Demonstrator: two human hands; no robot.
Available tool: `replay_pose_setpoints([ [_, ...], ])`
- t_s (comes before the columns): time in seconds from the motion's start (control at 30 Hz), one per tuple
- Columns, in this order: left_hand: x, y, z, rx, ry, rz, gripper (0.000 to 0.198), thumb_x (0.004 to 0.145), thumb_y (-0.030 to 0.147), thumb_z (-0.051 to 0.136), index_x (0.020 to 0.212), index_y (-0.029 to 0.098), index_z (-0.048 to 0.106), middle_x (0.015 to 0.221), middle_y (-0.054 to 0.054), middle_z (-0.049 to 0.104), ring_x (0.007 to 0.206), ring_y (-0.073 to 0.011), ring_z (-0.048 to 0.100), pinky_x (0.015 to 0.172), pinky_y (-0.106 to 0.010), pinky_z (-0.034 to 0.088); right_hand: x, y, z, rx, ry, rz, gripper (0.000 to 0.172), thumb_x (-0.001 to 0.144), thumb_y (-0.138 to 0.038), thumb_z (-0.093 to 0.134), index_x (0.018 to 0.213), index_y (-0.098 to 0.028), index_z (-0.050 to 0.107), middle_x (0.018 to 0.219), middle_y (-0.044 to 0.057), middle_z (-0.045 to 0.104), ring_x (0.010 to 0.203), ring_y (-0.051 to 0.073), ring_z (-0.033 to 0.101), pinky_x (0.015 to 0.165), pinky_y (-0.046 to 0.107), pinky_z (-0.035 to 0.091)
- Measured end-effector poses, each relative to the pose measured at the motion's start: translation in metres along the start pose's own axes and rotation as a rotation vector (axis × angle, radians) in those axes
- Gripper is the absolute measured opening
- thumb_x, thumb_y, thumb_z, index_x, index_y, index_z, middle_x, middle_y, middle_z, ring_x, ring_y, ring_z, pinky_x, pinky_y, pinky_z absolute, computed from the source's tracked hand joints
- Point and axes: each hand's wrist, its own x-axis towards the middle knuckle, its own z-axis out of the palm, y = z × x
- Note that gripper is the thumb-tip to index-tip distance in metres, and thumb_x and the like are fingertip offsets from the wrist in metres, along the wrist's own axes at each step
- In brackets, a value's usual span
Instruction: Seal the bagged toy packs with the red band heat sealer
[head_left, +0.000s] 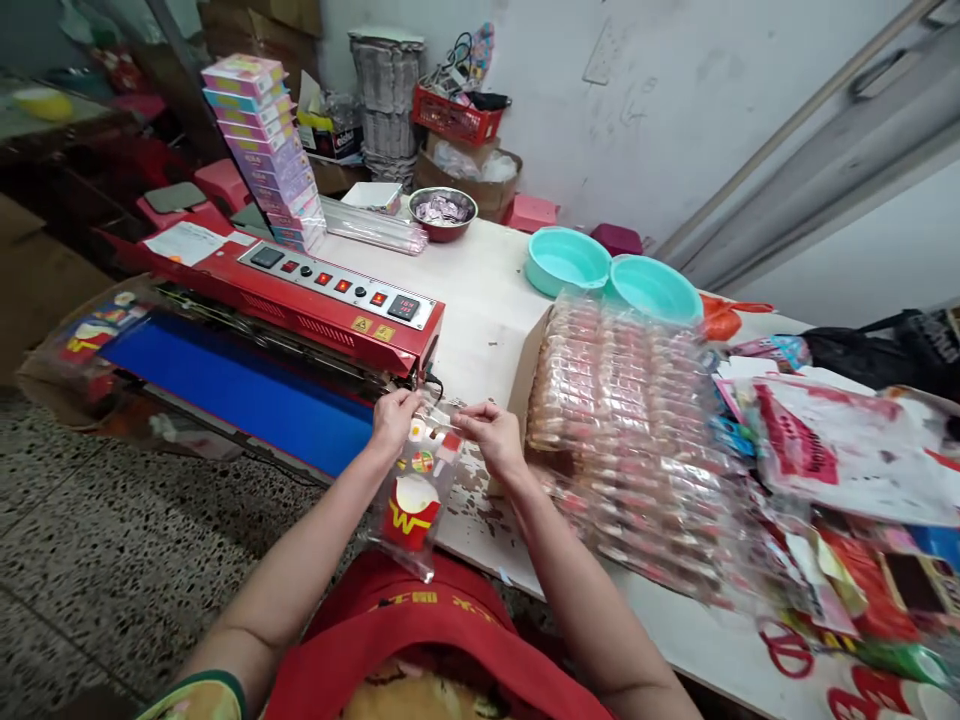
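Note:
A clear plastic bag hangs between my two hands at the table's front edge. Inside it are a red fries-box shape with a yellow W and several small food-shaped pieces. My left hand pinches the bag's upper left corner, close to the end of the red sealing machine. The upper right corner is gripped between the fingers of my right hand. The blue conveyor belt of the machine runs off to the left of my left hand.
To the right, a cardboard box holds rows of filled clear packets. Two turquoise basins and a metal bowl stand behind. Stacked small boxes rise behind the machine. Red scissors lie at the right. Another filled bag is at the belt's far end.

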Motion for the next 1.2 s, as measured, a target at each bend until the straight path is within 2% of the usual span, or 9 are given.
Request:
replay_pose_setpoints([
  [0.33,0.025,-0.018,-0.054,-0.047,-0.022,-0.280,0.051,0.051,0.028,0.086,0.092,0.013,0.060,0.067,-0.006,0.068,0.049,-0.0160,0.061,0.045,-0.025,0.047,0.055,0.051,0.035,0.069,0.108,0.205,0.037,0.039,-0.022,0.086,0.065,-0.017,0.060,0.055,-0.001,0.065,0.050,0.015,0.060,0.048,0.027,0.051],
  [0.57,0.046,-0.006,-0.087,0.021,0.228,-0.209,0.027,0.060,0.017,0.073,0.082,0.014,0.057,0.069,-0.003,0.065,0.060,-0.0174,0.064,0.062,-0.032,0.054,0.057,0.052,0.076,0.040,0.070,0.139,0.033,0.067,-0.046,0.075,0.072,-0.017,0.060,0.067,0.003,0.068,0.065,0.017,0.065,0.064,0.030,0.055],
  [0.67,0.056,0.007,-0.114,0.109,0.404,-0.172,0.024,0.060,0.013,0.070,0.078,0.016,0.053,0.073,-0.002,0.061,0.077,-0.0226,0.064,0.077,-0.041,0.053,0.028,0.029,0.037,-0.183,0.035,-0.118,0.037,0.074,-0.050,0.070,0.092,-0.018,0.065,0.090,0.007,0.071,0.083,0.020,0.067,0.075,0.033,0.055],
  [0.73,0.058,0.011,-0.131,0.220,0.536,-0.089,0.030,0.060,0.015,0.072,0.082,0.018,0.052,0.089,-0.004,0.062,0.101,-0.0289,0.059,0.094,-0.050,0.044,0.004,0.005,-0.014,-0.453,0.070,-0.365,0.041,0.077,-0.049,0.070,0.105,-0.020,0.065,0.104,0.009,0.068,0.094,0.023,0.064,0.082,0.036,0.053],
  [0.8,0.051,0.008,-0.131,0.475,0.719,0.196,0.042,0.059,0.022,0.078,0.092,0.020,0.054,0.109,-0.006,0.060,0.120,-0.0337,0.047,0.106,-0.056,0.030,-0.018,-0.020,-0.077,-0.767,0.195,-0.583,0.041,0.076,-0.047,0.072,0.107,-0.022,0.064,0.109,0.010,0.065,0.103,0.027,0.059,0.088,0.041,0.050],
  [0.9,0.019,-0.004,-0.081,0.751,0.619,0.739,0.039,0.072,0.031,0.073,0.105,0.018,0.056,0.112,-0.011,0.060,0.116,-0.0324,0.049,0.103,-0.054,0.033,-0.033,-0.043,-0.165,-1.215,0.310,-0.717,0.031,0.077,-0.042,0.072,0.100,-0.023,0.066,0.108,0.012,0.058,0.107,0.031,0.053,0.092,0.048,0.045],
  [0.97,-0.008,-0.011,-0.015,0.792,0.176,0.944,0.027,0.084,0.027,0.061,0.109,0.019,0.058,0.110,-0.011,0.060,0.108,-0.0262,0.054,0.097,-0.044,0.041,-0.029,-0.045,-0.204,-1.425,0.276,-0.700,0.026,0.075,-0.039,0.074,0.096,-0.024,0.068,0.110,0.012,0.054,0.107,0.032,0.051,0.092,0.049,0.044],
  [1.1,-0.035,-0.012,0.121,1.046,-0.523,1.081,0.039,0.085,0.018,0.058,0.122,0.029,0.058,0.135,-0.011,0.048,0.120,-0.0286,0.045,0.095,-0.046,0.043,-0.014,-0.041,-0.227,-1.646,0.158,-0.634,0.015,0.076,-0.034,0.074,0.087,-0.023,0.071,0.118,0.012,0.052,0.112,0.032,0.047,0.094,0.047,0.042],
  [1.2,-0.027,0.002,0.164,1.225,-0.675,1.088,0.038,0.082,0.007,0.055,0.111,0.029,0.065,0.141,-0.011,0.044,0.128,-0.0327,0.037,0.095,-0.052,0.039,-0.013,-0.049,-0.223,-1.733,0.117,-0.613,0.009,0.080,-0.031,0.070,0.079,-0.022,0.071,0.123,0.013,0.055,0.115,0.032,0.047,0.093,0.048,0.042],
])
